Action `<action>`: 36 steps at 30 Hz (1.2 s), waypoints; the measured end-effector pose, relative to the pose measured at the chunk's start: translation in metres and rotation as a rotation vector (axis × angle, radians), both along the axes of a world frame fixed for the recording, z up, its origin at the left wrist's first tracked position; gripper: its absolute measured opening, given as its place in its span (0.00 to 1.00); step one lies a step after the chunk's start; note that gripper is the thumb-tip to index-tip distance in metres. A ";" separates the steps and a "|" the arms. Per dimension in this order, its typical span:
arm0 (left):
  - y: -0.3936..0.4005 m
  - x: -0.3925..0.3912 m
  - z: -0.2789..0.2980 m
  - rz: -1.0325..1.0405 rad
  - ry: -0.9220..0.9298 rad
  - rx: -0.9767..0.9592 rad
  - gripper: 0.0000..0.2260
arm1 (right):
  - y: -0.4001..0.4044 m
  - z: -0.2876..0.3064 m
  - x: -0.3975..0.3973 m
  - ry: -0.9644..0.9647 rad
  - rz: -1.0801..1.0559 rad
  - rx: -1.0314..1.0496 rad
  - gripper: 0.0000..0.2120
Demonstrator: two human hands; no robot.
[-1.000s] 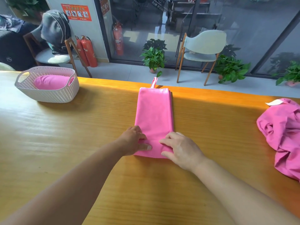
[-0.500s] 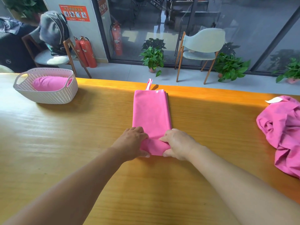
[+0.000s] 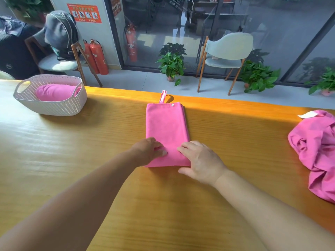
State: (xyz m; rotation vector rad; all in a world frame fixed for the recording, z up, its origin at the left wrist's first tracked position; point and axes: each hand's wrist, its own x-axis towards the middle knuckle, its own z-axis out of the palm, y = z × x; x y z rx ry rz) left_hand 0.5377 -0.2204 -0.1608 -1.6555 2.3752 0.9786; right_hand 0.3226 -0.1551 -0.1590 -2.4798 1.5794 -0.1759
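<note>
Midway along the yellow wooden bench [image 3: 81, 160] lies the folded pink microfibre towel [image 3: 166, 127], near end turned over once. Right hand [image 3: 201, 160] presses it, grip open; left hand [image 3: 146, 151] touches it with bent fingers, pinch unclear. Most of the rolling seems left.

L hand [image 3: 148, 151] & R hand [image 3: 201, 160] quit pinching near end of folded pink cloth towel [image 3: 166, 127]; fingers [image 3: 184, 146] now press it flat.

Bright pink microfibre towel [image 3: 167, 127], folded into a long narrow rectangle, lay flat mid-way along the orange wooden tabletop [image 3: 90, 160], long axis running towards the far edge. Layered edges showed along its right side. Pink hanging loop [image 3: 163, 96] and small white snap stud [image 3: 172, 105] at far end.
</note>
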 end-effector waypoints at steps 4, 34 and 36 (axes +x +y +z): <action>0.004 -0.004 0.001 0.059 -0.011 -0.032 0.16 | -0.006 -0.004 0.005 0.117 0.010 -0.039 0.25; 0.010 0.017 0.011 -0.043 -0.034 0.005 0.25 | 0.013 0.008 0.024 0.151 -0.014 0.114 0.29; 0.014 0.014 0.011 -0.055 -0.090 -0.048 0.23 | 0.003 0.012 0.025 0.155 -0.004 0.140 0.24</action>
